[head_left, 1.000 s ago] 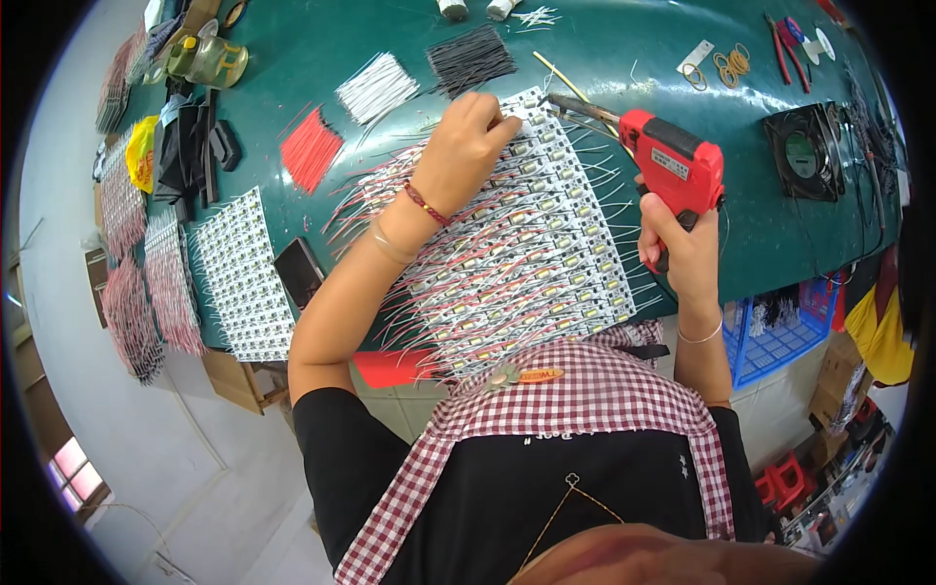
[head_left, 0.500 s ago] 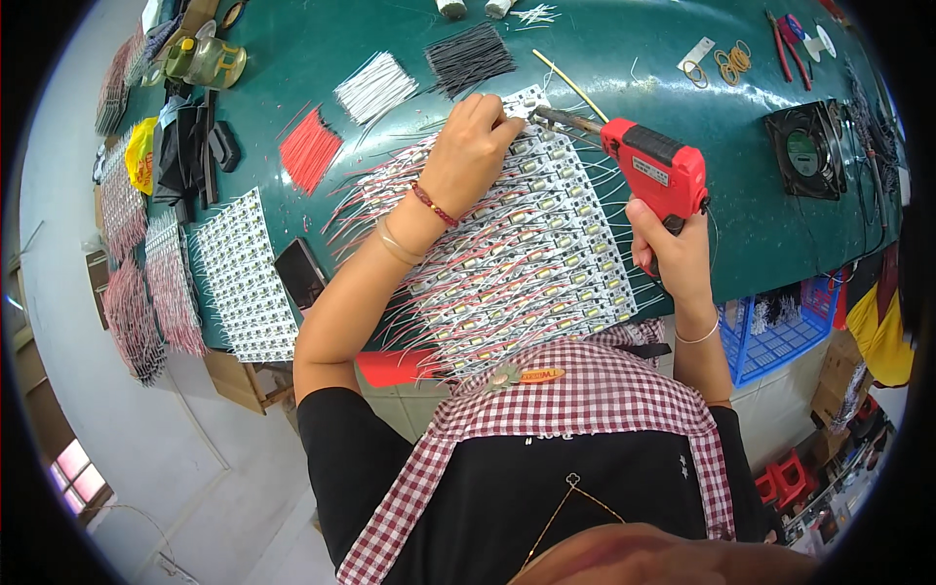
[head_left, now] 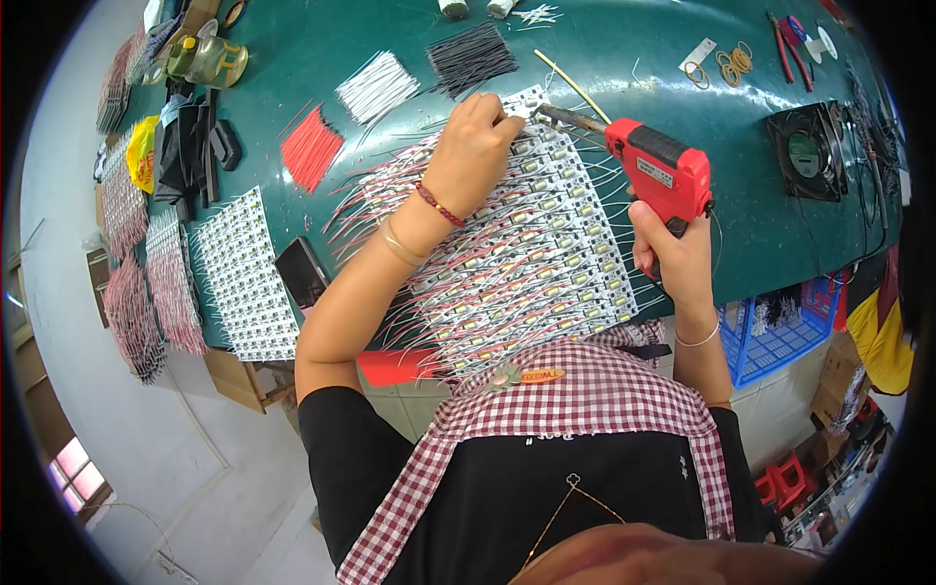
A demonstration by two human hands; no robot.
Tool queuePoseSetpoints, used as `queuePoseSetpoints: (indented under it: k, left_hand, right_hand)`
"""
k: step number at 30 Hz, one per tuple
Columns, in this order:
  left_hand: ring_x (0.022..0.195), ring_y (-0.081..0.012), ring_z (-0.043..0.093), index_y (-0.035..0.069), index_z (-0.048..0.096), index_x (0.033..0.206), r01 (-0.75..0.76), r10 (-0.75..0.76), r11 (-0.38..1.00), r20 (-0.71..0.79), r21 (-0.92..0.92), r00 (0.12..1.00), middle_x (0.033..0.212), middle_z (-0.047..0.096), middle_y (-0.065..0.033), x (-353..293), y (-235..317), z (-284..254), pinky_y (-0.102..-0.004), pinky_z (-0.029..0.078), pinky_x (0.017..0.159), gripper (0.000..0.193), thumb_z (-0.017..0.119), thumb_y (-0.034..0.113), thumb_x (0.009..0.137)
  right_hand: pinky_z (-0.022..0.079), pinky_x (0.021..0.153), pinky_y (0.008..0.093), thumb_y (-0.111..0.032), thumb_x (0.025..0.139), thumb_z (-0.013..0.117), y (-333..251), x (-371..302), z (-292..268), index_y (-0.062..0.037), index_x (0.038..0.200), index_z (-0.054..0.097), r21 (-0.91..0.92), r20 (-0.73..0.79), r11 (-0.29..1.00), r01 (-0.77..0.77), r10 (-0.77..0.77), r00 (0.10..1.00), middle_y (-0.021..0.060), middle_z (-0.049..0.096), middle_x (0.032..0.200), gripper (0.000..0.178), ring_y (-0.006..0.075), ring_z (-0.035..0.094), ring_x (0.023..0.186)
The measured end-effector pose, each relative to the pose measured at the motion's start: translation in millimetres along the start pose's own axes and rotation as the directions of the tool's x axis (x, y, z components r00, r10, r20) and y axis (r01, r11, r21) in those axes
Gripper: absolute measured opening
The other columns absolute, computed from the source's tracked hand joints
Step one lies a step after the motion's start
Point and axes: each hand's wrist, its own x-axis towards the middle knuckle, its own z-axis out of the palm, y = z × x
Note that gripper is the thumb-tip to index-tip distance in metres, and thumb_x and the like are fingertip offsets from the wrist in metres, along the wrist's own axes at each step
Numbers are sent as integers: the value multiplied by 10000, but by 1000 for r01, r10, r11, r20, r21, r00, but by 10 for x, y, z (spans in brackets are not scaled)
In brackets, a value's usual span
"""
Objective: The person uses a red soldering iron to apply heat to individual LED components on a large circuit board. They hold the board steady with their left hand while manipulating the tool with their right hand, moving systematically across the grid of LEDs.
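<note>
The right hand (head_left: 680,252) is holding a soldering gun (head_left: 658,161), the left hand (head_left: 473,141) is curling, holding what I can't tell, over the white board (head_left: 577,239), wired below that hand, maybe unfinished beside it.

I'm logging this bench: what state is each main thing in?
Board sheet: laid out, wired
Red soldering gun: tip near the sheet's far end
Left hand: curled over the sheet, grasp unclear
Right hand: closed around the gun
Red wires: loose pile
White wires: loose pile
Black wires: loose pile
Fan: motion unclear
</note>
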Motion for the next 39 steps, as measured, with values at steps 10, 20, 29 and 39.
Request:
queuePoseSetpoints:
  k: [10,20,29,39]
  left_hand:
    - [752,-267,537,33,720,890,9,-9,1000,2,-5,1000,761,502,-98,-7,19,-1,-380,457,676,214,612,-55,728]
    - [779,-268,536,24,717,882,-2,2,1000,23,18,1000,780,508,-100,14,30,-5,-371,455,697,226,600,-65,710]
    - [785,-268,538,22,704,898,-30,29,999,29,35,999,790,509,-99,7,23,-3,-371,458,704,216,613,-58,719]
    - [777,-266,561,42,695,901,-22,22,1000,-108,3,994,798,547,-87,-1,43,-123,-370,473,682,210,666,-62,721]
  right_hand:
    - [376,395,219,-90,907,653,-13,10,10,18,991,587,-60,11,998,-36,37,999,-3,520,550,152,60,470,410]
    - [353,378,201,-187,893,711,-25,-24,6,-26,899,613,16,-16,1000,-14,14,1000,-28,558,585,189,37,491,425]
    - [373,393,210,-125,914,660,-29,-41,10,35,1048,590,51,-8,999,10,-10,1000,-10,517,563,221,53,466,416]
    - [386,396,224,-71,920,607,-88,-109,-60,74,1106,558,82,-34,996,28,-25,999,8,490,551,241,64,434,409]
